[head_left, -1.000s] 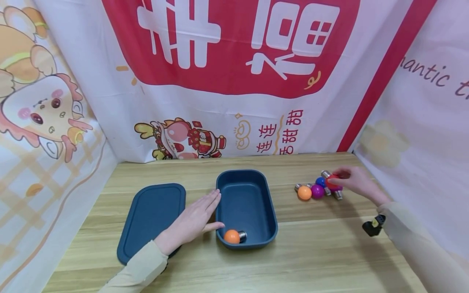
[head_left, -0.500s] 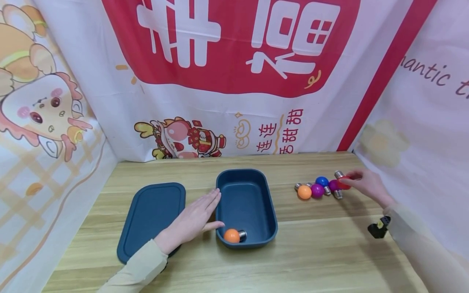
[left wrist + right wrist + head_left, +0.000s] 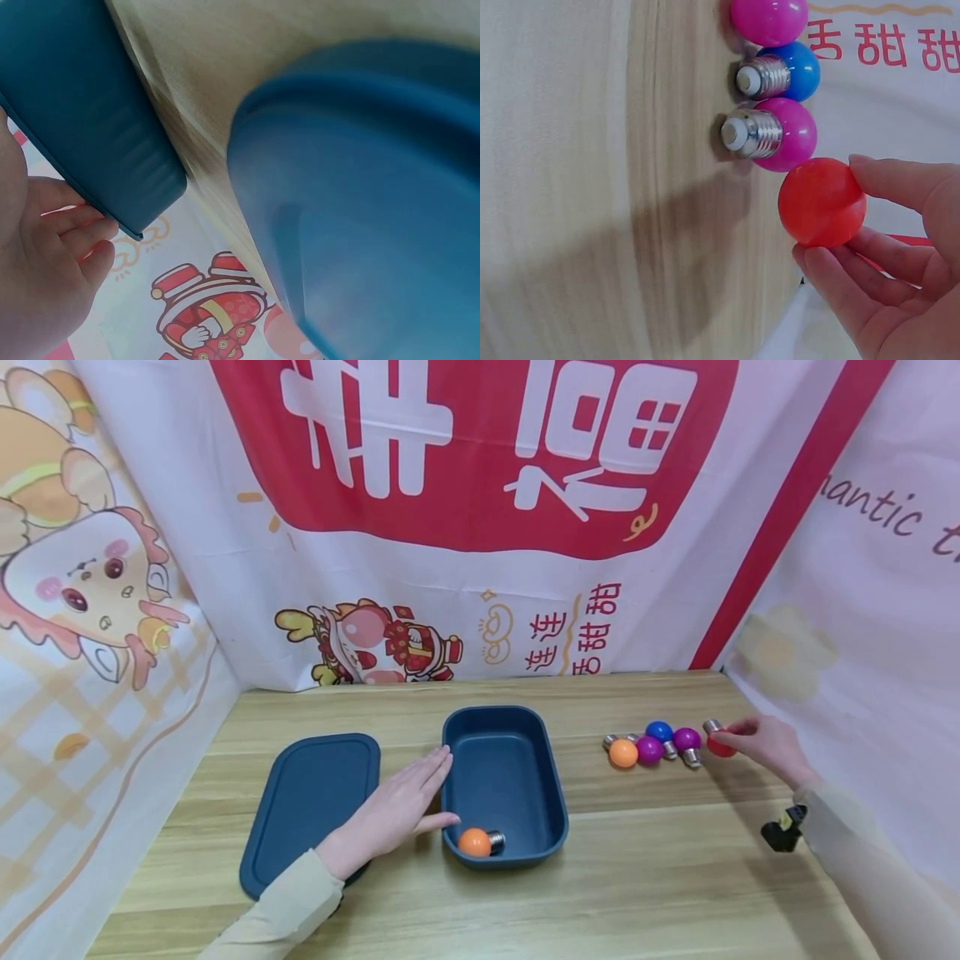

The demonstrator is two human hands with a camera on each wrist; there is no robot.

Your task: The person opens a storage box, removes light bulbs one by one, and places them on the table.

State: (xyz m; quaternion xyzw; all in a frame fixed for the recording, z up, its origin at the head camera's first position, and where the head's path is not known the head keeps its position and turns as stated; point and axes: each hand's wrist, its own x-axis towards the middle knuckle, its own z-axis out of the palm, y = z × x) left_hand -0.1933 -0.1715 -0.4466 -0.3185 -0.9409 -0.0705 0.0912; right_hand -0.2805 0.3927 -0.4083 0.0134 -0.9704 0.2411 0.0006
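My right hand [image 3: 774, 749] pinches a red light bulb [image 3: 821, 204] between thumb and fingers; in the head view its metal base points away from me. Just left of it lie a purple bulb [image 3: 686, 741], a blue bulb [image 3: 658, 732], a second purple bulb [image 3: 649, 750] and an orange bulb [image 3: 623, 754]. With fingers extended, my left hand [image 3: 393, 810] rests against the left rim of a dark blue box [image 3: 557, 793]. Inside the box, at its near left corner, another orange bulb [image 3: 474, 842] lies on its side.
A dark blue lid [image 3: 318, 802] lies flat on the wooden table [image 3: 637, 885], left of the box and partly under the left forearm. Printed cloth walls [image 3: 375, 568] enclose the back and both sides.
My right hand has drawn the red bulb rightward, away from the other bulbs, so it is now apart from the purple one. The left hand and the box have stayed put.
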